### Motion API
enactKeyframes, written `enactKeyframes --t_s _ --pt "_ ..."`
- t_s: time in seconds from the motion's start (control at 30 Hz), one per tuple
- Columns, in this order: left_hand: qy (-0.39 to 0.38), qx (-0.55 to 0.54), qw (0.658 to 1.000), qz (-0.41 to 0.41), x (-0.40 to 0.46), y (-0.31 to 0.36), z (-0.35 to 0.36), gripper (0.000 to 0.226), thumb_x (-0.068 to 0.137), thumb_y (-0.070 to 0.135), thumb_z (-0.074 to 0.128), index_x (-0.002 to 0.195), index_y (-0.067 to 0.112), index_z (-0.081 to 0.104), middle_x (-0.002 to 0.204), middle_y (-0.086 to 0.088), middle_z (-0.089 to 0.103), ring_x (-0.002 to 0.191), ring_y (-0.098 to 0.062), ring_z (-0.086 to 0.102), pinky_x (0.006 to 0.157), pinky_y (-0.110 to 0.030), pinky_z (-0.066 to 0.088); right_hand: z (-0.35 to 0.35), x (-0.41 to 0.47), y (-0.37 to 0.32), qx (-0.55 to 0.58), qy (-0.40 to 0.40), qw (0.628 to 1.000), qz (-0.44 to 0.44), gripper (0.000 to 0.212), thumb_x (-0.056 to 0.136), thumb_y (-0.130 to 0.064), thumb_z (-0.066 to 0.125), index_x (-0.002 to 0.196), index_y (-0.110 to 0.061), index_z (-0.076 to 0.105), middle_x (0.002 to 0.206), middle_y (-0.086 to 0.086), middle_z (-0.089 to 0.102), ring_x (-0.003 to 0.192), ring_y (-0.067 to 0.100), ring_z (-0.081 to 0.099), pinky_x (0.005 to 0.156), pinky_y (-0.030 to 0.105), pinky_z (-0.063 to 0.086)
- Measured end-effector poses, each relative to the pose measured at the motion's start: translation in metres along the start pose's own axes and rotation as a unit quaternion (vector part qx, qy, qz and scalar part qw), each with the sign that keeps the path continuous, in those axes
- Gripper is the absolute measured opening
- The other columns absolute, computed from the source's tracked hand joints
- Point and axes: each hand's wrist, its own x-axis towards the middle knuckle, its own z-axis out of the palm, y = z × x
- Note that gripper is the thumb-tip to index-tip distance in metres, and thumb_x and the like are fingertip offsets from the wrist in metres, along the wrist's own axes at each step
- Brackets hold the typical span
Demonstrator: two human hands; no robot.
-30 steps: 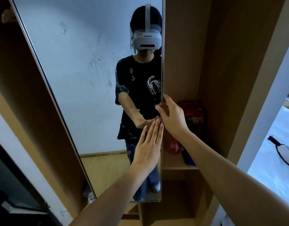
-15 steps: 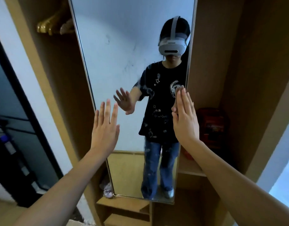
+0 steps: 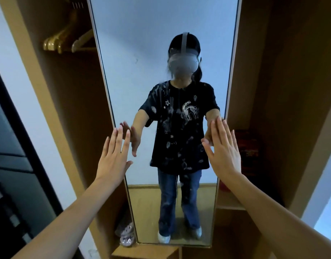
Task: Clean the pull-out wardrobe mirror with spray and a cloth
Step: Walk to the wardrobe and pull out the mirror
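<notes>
Presently, items as seen from the head view:

1. Mirror [image 3: 161, 53], one; tall, narrow, metal-edged panel standing face-on between the wardrobe's two open bays; glass marked with many pale smudges and streaks, densest across the middle; it reflects one person standing with both arms raised.
2. Wardrobe [image 3: 273, 90], one; brown wooden carcass with a bay on either side of the mirror and a low shelf on the right.
3. Hangers [image 3: 67, 39], at least four, wooden, bunched in the upper left bay; exact count uncertain where they overlap.
4. Red box [image 3: 247, 146], one, on the right bay's shelf, partly behind the right hand; markings illegible.
5. Slippers [image 3: 126, 234], apparently one pair, pale and patterned, at the foot of the left bay; detail blurred.
6. Left hand [image 3: 114, 157], one; arm extended forward, palm toward the glass, fingers straight and slightly spread, fingertips at the mirror's left edge; grip fully open, nothing held; contact with the frame cannot be told.
7. Right hand [image 3: 223, 152], one; arm extended, palm flat, fingers together and pointing up along the mirror's right edge; grip fully open, nothing held; contact cannot be told.
</notes>
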Motion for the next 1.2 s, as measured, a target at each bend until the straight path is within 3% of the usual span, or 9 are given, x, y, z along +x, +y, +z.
enactKeyframes --t_s 0.2,0.4,0.73,1.2 --pt "0.015 -0.017 0.999 0.029 0.014 0.002 0.010 0.099 0.084 0.044 0.068 0.154 0.008 0.008 0.159 -0.024 0.002 0.148 -0.038 -0.001 0.119 -0.048 0.012 0.005 0.001 -0.004 0.008 0.005 1.000 0.012 0.071 0.102 -0.043 0.038 0.154 -0.022 -0.005 0.160 -0.010 -0.014 0.145 0.003 -0.018 0.120 0.037 0.018" --pt "0.013 -0.021 0.999 0.029 0.021 0.000 0.024 0.104 0.085 0.046 0.066 0.155 0.010 -0.001 0.160 -0.023 -0.008 0.148 -0.036 -0.009 0.120 -0.048 0.007 0.011 0.005 -0.012 0.007 -0.004 1.000 0.029 0.071 0.102 -0.042 0.035 0.154 -0.019 -0.007 0.160 -0.008 -0.019 0.145 0.006 -0.020 0.111 0.036 0.036" --pt "0.020 -0.018 0.999 0.027 0.044 0.001 0.047 0.104 0.085 0.047 0.065 0.155 0.012 -0.004 0.160 -0.021 -0.010 0.148 -0.035 -0.011 0.121 -0.048 0.006 0.026 0.022 -0.004 0.002 -0.005 1.000 0.027 0.071 0.103 -0.035 0.038 0.154 -0.019 -0.008 0.157 -0.011 -0.026 0.145 0.007 -0.021 0.114 0.039 0.033" --pt "0.024 -0.028 0.999 0.024 0.073 0.004 0.072 0.105 0.085 0.043 0.068 0.155 0.014 -0.005 0.160 -0.020 -0.011 0.148 -0.034 -0.010 0.121 -0.048 0.005 0.051 0.045 0.003 -0.026 -0.010 0.999 0.040 0.076 0.101 -0.036 0.043 0.154 -0.013 -0.007 0.160 -0.002 -0.019 0.146 0.012 -0.018 0.116 0.038 0.030"
